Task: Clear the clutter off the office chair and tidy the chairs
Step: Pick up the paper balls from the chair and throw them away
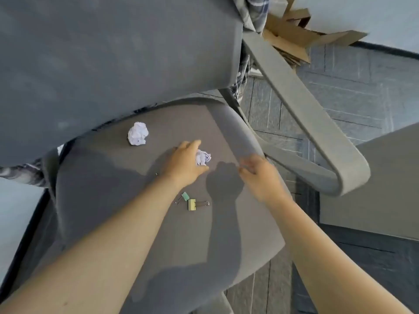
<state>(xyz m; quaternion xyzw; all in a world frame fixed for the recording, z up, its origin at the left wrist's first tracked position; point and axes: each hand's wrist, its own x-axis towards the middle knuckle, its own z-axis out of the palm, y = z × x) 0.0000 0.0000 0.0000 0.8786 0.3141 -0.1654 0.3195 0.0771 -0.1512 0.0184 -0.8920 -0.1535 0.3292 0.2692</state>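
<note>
I look down on a grey office chair seat [118, 200]. My left hand [184, 164] curls around a crumpled white paper ball [203, 157] near the seat's right side, thumb and fingers touching it. A second crumpled paper ball [137, 133] lies further back on the seat. A green binder clip [184, 196] and a yellow binder clip [192, 204] lie together near my left wrist. My right hand [260, 174] rests on the seat's right edge, fingers bent over the rim, holding no loose object.
The chair's grey backrest [113, 60] fills the upper left, with plaid cloth [251, 12] hanging behind it. The grey armrest [317, 132] runs along the right. Flattened cardboard [292, 35] leans at the top. Another grey surface [374, 189] stands right, over dark carpet tiles.
</note>
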